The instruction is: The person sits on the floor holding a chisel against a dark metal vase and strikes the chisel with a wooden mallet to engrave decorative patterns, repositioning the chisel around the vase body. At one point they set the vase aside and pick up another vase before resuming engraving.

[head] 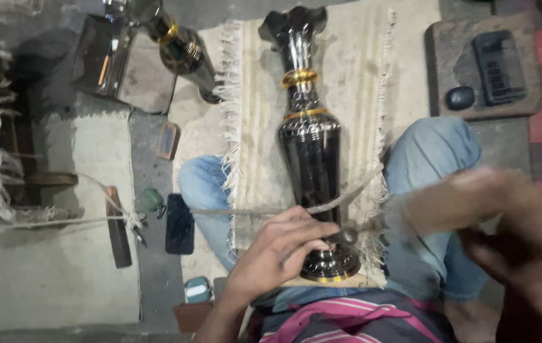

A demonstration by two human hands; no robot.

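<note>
Grey floor, fringed mat; two dark vases. Left hand pinches a tool; right hand blurred, grip unclear.

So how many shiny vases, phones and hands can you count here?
Shiny dark vases with gold bands: 2, one across the lap, one at top left
Phones: 1, dark, on the floor
Hands: 2, left hand on the lap vase, right hand blurred
Total: 5
</note>
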